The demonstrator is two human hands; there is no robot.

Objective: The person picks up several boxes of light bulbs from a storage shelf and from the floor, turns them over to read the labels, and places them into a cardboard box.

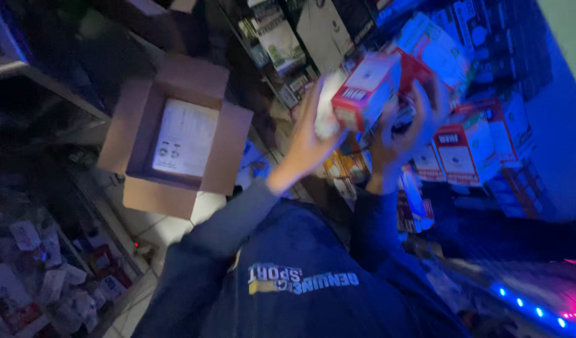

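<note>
Both my hands are raised in front of me, in dark blue sleeves. Between them is a small red and white carton [365, 92], tilted and blurred. My left hand [305, 139] grips its left end, with something white [326, 107] pressed against the palm. On the carton's right side my right hand [405, 128] has its fingers curled over it, around a dark round part I cannot make out. More cartons of the same red and white kind [464, 150] are stacked just beyond my right hand.
An open brown cardboard box [137, 128] with a white flat item [186, 138] inside sits on the tiled floor to the left. Shelves of packaged goods [278, 37] fill the back, with a rack of small packets [43, 281] at lower left and a blue light strip [538, 311] at lower right.
</note>
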